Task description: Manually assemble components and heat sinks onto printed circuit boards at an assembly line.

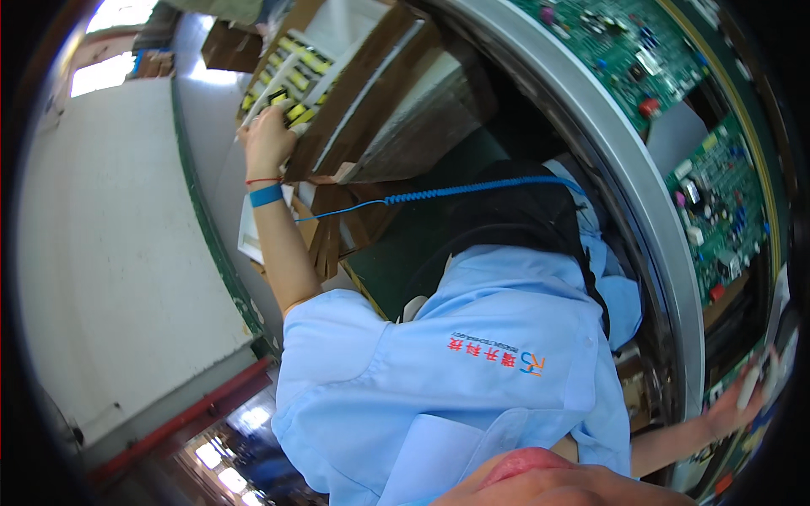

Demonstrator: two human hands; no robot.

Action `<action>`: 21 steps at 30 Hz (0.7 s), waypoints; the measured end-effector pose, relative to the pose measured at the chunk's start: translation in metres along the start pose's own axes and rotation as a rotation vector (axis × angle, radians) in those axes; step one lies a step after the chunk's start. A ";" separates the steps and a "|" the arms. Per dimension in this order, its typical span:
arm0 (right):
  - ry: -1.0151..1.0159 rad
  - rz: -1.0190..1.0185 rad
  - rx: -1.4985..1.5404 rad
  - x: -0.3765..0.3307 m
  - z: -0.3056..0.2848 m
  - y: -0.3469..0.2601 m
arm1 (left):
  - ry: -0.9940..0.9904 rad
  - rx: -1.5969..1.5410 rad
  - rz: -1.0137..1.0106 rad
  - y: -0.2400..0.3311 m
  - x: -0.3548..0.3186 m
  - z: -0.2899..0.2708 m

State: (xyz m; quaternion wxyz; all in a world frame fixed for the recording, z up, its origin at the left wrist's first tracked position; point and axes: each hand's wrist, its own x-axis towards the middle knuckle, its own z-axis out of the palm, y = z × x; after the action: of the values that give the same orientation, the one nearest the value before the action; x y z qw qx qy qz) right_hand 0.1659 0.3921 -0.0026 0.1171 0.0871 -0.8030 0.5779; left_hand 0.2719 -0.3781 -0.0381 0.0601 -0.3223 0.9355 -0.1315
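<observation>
An electronics assembly workshop is showing itself in its equipment: green circuit boards [624,55], dense with soldered-on parts, are lying beside a metal rail [648,169]; yellow-and-black components [299,78] are sitting in rows inside a cardboard box [363,105]; and a worker in a light-blue uniform shirt [422,371] is wearing a blue wristband [266,195] near a coiled cord [472,188].

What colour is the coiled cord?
The coiled cord is blue; it shows in the head view.

Small yellow-and-black components [297,81], probably transformers though little detail shows, sit in rows between white strips [284,73] inside an open cardboard box [371,84]. Green circuit boards [717,211], studded with parts, line up beside a grey metal rail [656,181].
</observation>
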 end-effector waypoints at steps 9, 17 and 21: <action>-0.143 0.065 -0.086 0.028 0.099 -0.026 | 0.061 0.115 0.166 -0.066 0.033 -0.030; -0.072 -0.342 -0.575 0.028 0.132 -0.029 | 0.105 -1.190 0.392 0.125 0.016 -0.095; -0.118 -0.527 -0.733 0.042 0.156 -0.024 | 0.061 -1.335 0.609 0.185 0.022 -0.089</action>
State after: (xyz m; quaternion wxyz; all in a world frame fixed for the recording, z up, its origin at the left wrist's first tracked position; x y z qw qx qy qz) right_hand 0.1190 0.2362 -0.0160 0.2372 0.2742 -0.9103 0.2000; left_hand 0.1288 -0.2330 -0.0058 -0.1414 -0.0121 0.8657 0.4801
